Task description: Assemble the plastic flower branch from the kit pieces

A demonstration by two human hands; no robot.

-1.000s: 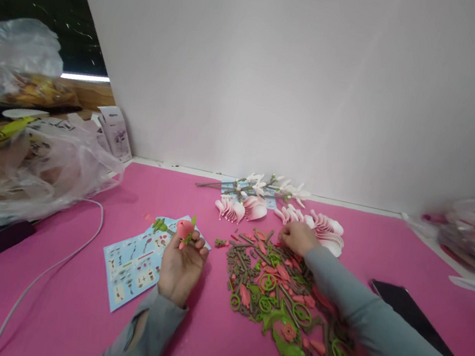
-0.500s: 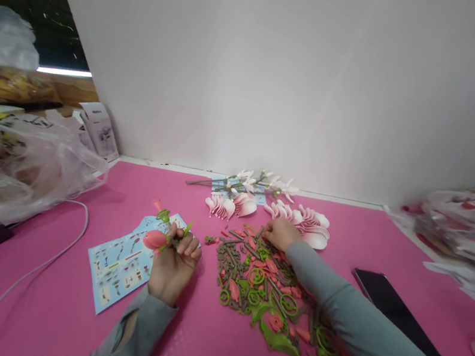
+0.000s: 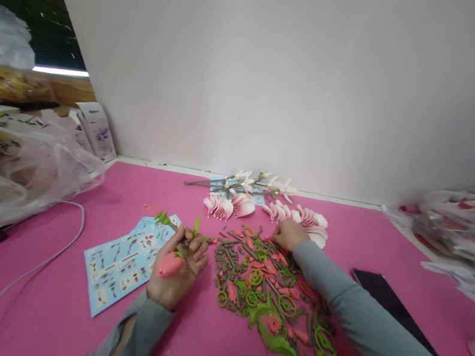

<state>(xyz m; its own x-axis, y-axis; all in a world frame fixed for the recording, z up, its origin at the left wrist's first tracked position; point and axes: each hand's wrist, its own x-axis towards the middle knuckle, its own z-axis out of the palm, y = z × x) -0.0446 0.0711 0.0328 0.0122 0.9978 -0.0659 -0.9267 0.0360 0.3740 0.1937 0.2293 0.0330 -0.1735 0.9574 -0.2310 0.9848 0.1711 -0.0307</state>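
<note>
My left hand (image 3: 178, 274) is closed around a toy flower stem, palm up, above the edge of the instruction sheet (image 3: 113, 269). A coral-pink bud (image 3: 171, 265) hangs from the stem toward my wrist, and green leaf pieces (image 3: 162, 218) stick out at its far end. At the far edge of a pile of loose flower parts (image 3: 255, 278), brown, green and coral, sits my right hand (image 3: 289, 235). Its fingers are bent together and turned down; whatever they pinch is hidden.
White blossom stems (image 3: 243, 183) and stacks of pale pink petals (image 3: 219, 206) lie behind the pile. A black phone (image 3: 393, 307) rests to the right. Plastic bags (image 3: 29, 167) and a white cable (image 3: 44, 267) are at the left; more bags (image 3: 471, 223) stand at the right.
The stem in my left hand has turned, so the bud now points down toward my wrist. My right hand has shifted slightly right along the far edge of the pile.
</note>
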